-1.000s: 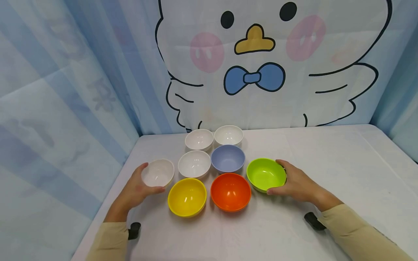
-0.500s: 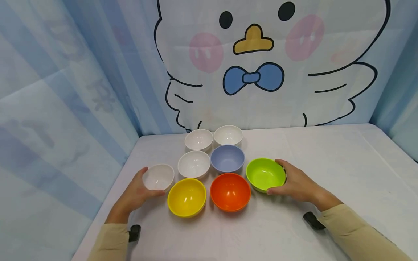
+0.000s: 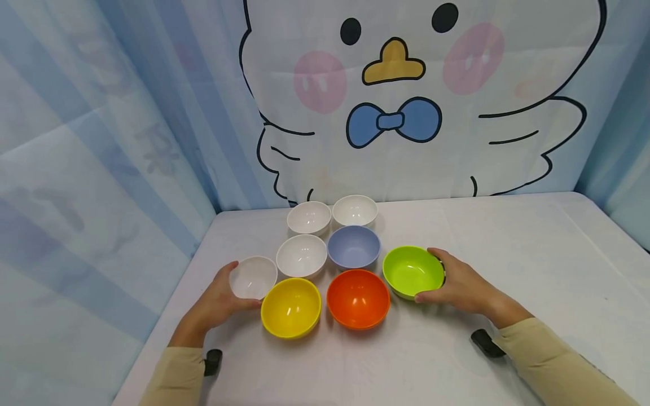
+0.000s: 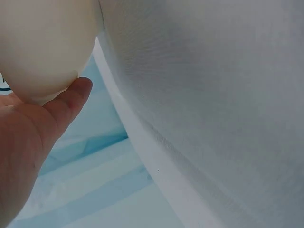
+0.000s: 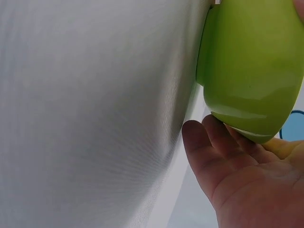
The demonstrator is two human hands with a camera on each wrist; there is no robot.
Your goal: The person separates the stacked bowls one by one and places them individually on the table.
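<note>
In the head view, my left hand [image 3: 218, 301] holds the left-hand white bowl [image 3: 254, 277], thumb at its near side and fingers around its left side. The left wrist view shows this bowl [image 4: 47, 47] from low down, a fingertip against its wall. On the right, my right hand [image 3: 459, 287] grips a green bowl [image 3: 412, 272] between thumb and fingers. Seen by the right wrist camera, the green bowl [image 5: 254, 61] stands upright with fingers along its side. A yellow bowl [image 3: 291, 308] sits right by the left thumb, and an orange bowl [image 3: 358, 299] beside it.
Behind the front bowls stand a blue bowl [image 3: 354, 247] and a white bowl [image 3: 302, 256]. Two more white bowls, one left [image 3: 309, 218] and one right [image 3: 355, 211], are at the back. A printed curtain [image 3: 396, 169] borders the white-covered table [image 3: 508, 242].
My left hand has brought its white bowl nearer and then to the right, up against the yellow bowl in view. The right hand and green bowl have stayed put.
</note>
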